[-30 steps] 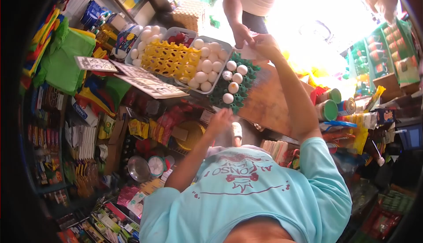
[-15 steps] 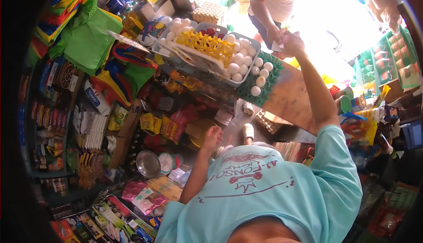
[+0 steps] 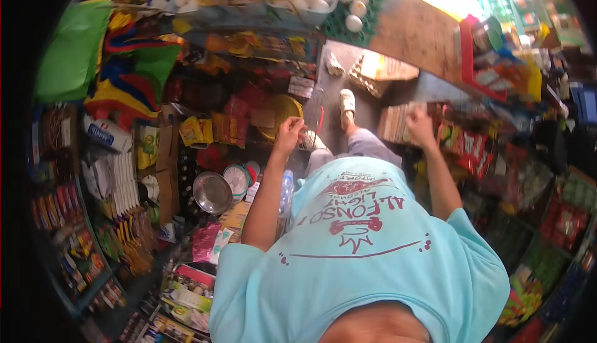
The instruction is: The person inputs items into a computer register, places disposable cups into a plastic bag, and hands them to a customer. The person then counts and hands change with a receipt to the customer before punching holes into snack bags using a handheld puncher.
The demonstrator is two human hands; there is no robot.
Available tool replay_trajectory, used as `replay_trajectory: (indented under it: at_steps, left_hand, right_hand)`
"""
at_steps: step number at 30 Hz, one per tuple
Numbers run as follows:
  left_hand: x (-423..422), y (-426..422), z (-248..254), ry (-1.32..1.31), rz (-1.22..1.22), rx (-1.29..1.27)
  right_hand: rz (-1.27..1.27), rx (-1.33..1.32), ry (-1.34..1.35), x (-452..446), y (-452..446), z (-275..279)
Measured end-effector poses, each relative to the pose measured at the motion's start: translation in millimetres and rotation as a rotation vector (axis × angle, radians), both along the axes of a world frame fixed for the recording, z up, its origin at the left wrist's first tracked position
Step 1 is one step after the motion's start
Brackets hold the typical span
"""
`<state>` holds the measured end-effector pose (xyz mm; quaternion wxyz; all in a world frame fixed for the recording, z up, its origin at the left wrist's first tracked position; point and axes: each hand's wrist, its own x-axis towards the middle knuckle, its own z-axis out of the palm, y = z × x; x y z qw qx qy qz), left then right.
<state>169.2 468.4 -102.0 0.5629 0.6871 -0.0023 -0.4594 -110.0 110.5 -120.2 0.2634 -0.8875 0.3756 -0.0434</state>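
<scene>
My left hand [image 3: 290,134] is raised in front of my body, its fingers curled closed. Whatever it holds, if anything, is hidden. Beyond it is a round yellow item [image 3: 278,114], and a clear plastic bottle [image 3: 286,189] stands below, near my forearm. My right hand [image 3: 420,124] hangs at my other side, in front of a row of upright packs [image 3: 397,123]. Motion smears its fingers, so their grip cannot be made out. Bright red snack packs [image 3: 474,154] sit to the right of it.
A wooden counter [image 3: 420,29] crosses ahead, with white eggs on a green egg tray [image 3: 351,17]. Stocked shelves [image 3: 78,243] line the left. A metal bowl [image 3: 212,192] lies beside a round scale [image 3: 237,180]. A cardboard box [image 3: 388,68] is on the floor ahead.
My right hand has drawn back from the other person's hand over the counter to my side. The view has tilted down, and that person is out of sight. My left hand stays closed.
</scene>
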Motion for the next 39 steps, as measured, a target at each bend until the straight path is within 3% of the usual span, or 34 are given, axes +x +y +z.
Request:
replay_trajectory:
  at_steps: [1,3,5,8,11,14,17,20,23,24,27,28,32,37,39]
  left_hand:
    - [-7,-4,-3,-0.002,-0.07,0.008]
    - [-24,-17,0,-0.006,-0.185,0.013]
    - [-40,-29,-2,-0.01,-0.318,0.038]
    - [-58,-44,-1,-0.021,-0.439,0.05]
    - [-71,-54,-2,-0.086,-0.526,0.053]
    - [-90,-77,-4,-0.172,-0.653,0.049]
    - [-119,-115,11,-0.215,-0.753,0.016]
    - [-160,-161,11,-0.248,-0.803,0.019]
    - [-220,-204,11,-0.29,-0.786,0.009]
    - [-241,-216,8,-0.275,-0.773,0.005]
    - [-306,-232,10,-0.244,-0.841,-0.008]
    - [-326,-234,9,-0.251,-0.894,-0.008]
    - [-382,-238,26,-0.277,-1.058,0.052]
    - [-381,-260,30,-0.323,-1.132,0.097]
    - [-367,-276,23,-0.351,-1.203,0.137]
  right_hand:
    - [-0.102,0.229,0.194,-45,32,-11]
    - [-0.181,0.4,0.47,-169,79,-80]
    - [-0.318,0.741,0.754,-284,123,-110]
    - [-1.16,0.957,0.767,-368,199,-109]
    - [-1.195,0.917,0.573,-382,222,-122]
    - [-0.529,0.778,0.338,-383,209,-172]
    - [-1.061,0.415,0.0,-375,216,-205]
    - [-0.67,0.461,0.188,-429,191,-220]
    - [-0.878,0.88,0.197,-480,171,-143]
    - [-0.89,0.833,0.203,-499,162,-129]
    - [-0.889,0.571,-0.077,-585,147,-214]
    - [-1.037,0.804,-0.053,-586,129,-173]
    - [-1.037,0.773,-0.15,-602,83,-156]
    - [-1.011,0.809,-0.357,-551,38,-155]
    - [-1.017,0.606,-0.511,-514,25,-125]
